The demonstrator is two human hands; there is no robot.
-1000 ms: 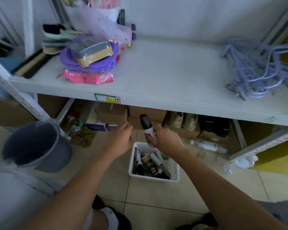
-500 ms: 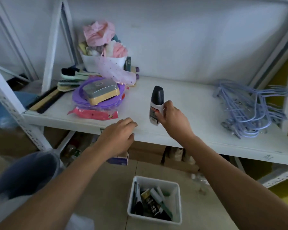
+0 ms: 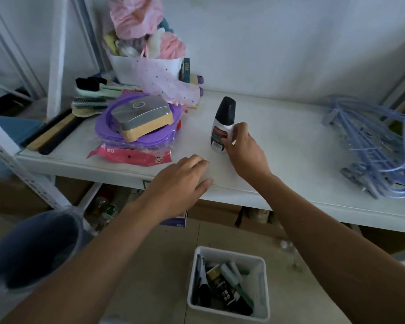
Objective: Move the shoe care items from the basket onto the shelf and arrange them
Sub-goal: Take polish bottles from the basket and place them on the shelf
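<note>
A white shoe-polish bottle with a black cap stands upright on the white shelf. My right hand grips its lower part from the right, thumb and fingers curled round it. With fingers loosely bent and nothing in it, my left hand rests on the shelf's front edge. On the floor below stands a white basket holding several shoe care items, among them tubes and a dark box.
Purple plastic lids with a grey-and-tan sponge box on top, a pink packet, brushes and a white tub of pink cloths fill the shelf's left. Purple hangers lie at the right. A grey bucket stands on the floor at left.
My right hand has lifted the bottle from above the basket up to the shelf and stood it there. My left hand rose to the shelf's front edge. The view tilted upward.
</note>
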